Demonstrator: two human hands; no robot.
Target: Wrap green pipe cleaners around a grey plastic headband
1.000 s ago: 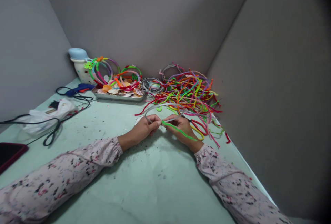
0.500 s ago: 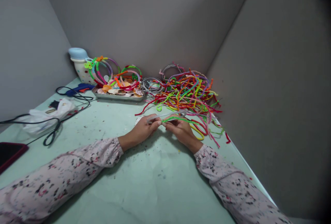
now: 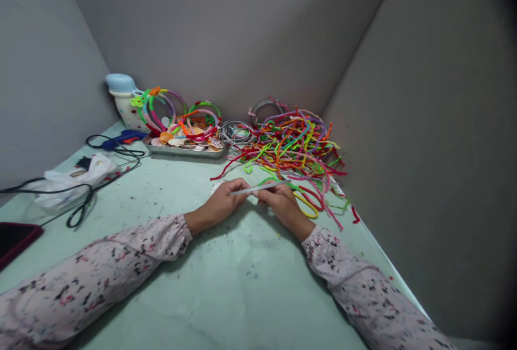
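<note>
Near the middle of the table, my left hand [image 3: 226,199] is closed in a pinch on a thin grey headband [image 3: 260,187], which shows edge-on as a narrow strip across both hands. Close by on its right, my right hand [image 3: 283,202] is closed too, fingertips together against the band. A green pipe cleaner [image 3: 269,180] shows just behind the strip at the right fingers, partly hidden. The exact contact between the fingertips is too small to make out. Scissors with red and yellow handles [image 3: 309,210] lie beside my right hand.
A tangled heap of coloured pipe cleaners [image 3: 299,140] lies beyond my hands. Left of it are bare grey headbands [image 3: 236,132] and a metal tray [image 3: 186,152] with shells and wrapped headbands. Farther left are a cup [image 3: 125,105], glue gun [image 3: 123,139], plastic bag [image 3: 60,188], black cable [image 3: 91,194] and phone [image 3: 18,242].
The grey headband has tilted, from a visible curve to a nearly straight strip. The green pipe cleaner has swung from in front of the right fingers to behind the band. Both hands stay in place.
</note>
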